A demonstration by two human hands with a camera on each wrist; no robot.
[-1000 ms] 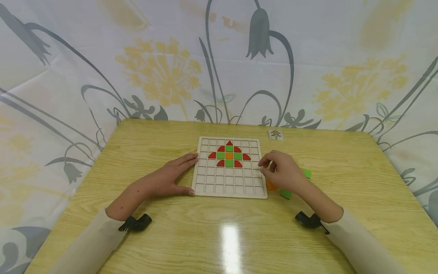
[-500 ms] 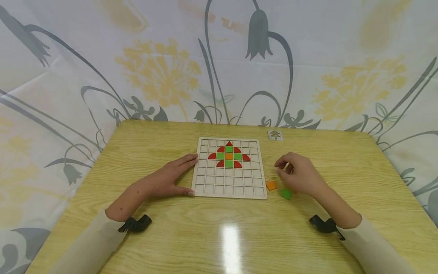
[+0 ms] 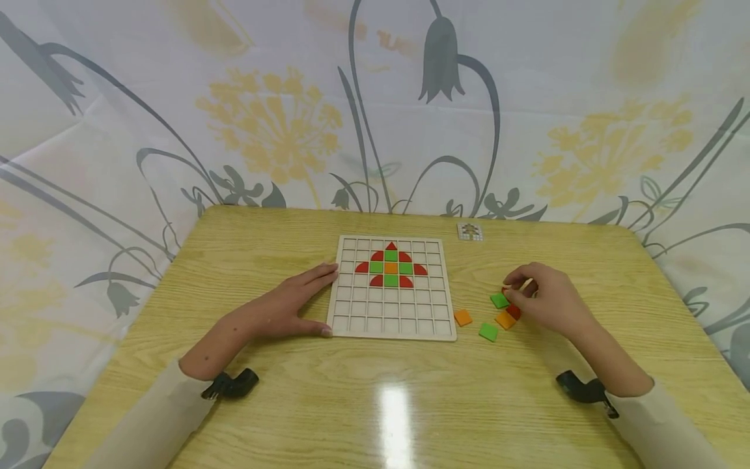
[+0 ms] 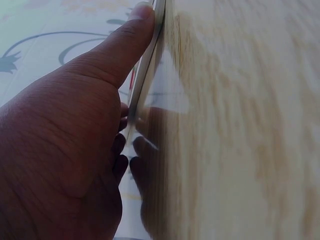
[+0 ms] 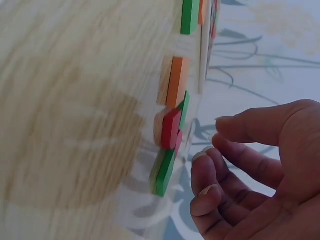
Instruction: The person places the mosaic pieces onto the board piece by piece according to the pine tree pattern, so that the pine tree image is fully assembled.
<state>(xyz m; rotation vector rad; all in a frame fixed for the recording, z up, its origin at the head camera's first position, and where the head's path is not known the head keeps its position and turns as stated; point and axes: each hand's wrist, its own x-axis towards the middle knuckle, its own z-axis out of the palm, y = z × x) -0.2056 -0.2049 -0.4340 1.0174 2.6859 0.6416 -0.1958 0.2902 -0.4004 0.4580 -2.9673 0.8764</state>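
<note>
A pale square grid board (image 3: 383, 312) lies on the table, with red, green and orange pieces forming a shape in its upper cells. Along its left edge rests my left hand (image 3: 284, 303), thumb and fingers extended and touching the rim. My right hand (image 3: 545, 296) hovers over loose pieces right of the board. In the right wrist view its fingers are loosely bent, thumb near forefinger, and nothing shows between them. Beneath lie a green tile (image 3: 499, 300), an orange tile (image 3: 506, 319) and a red piece (image 5: 171, 128). The hand partly hides this cluster in the head view.
A separate orange tile (image 3: 463, 318) and a green tile (image 3: 488, 331) lie closer to the board's lower right corner. A small pattern card (image 3: 470, 232) sits near the table's back edge. Behind the table hangs a flowered cloth (image 3: 375, 104).
My right hand has moved rightward from the board's right edge to above the loose pieces, uncovering several tiles. My left hand has stayed at the left edge.
</note>
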